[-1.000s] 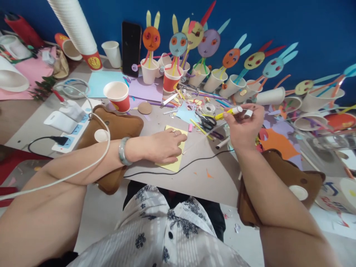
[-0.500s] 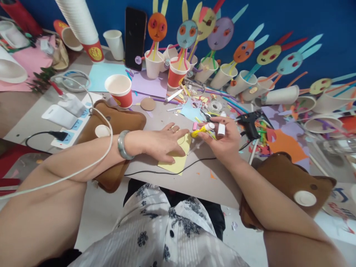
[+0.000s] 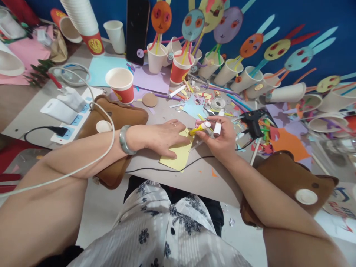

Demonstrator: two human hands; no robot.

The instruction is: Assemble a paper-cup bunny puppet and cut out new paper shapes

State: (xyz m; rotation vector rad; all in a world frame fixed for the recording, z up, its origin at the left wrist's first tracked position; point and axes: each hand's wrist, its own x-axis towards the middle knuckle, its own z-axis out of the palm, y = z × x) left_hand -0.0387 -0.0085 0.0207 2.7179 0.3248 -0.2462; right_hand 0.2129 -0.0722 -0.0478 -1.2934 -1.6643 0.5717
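Observation:
My left hand (image 3: 164,139) lies flat with spread fingers on a yellow sheet of paper (image 3: 175,157), holding it against the table. A ring is on one finger and a jade-coloured bangle (image 3: 126,140) on the wrist. Beside the sheet's right edge, my right hand (image 3: 221,139) is closed. Between its thumb and forefinger is a yellow marker (image 3: 198,128) with a white end, its lower end by the paper. A white marker (image 3: 218,126) also sits among the same fingers. Part of a curved line shows on the sheet near my left fingers.
Paper cups with rabbit-faced figures (image 3: 193,25) line the blue wall. A black glue gun (image 3: 253,122) lies right of my hand among paper scraps. Brown cushions (image 3: 289,185) rest under both arms. A white cable crosses my left arm near a power strip (image 3: 62,137).
The view has shifted slightly. The white marker has swung more upright in my right hand, and the yellow marker has shifted slightly. My left hand stays on the yellow paper.

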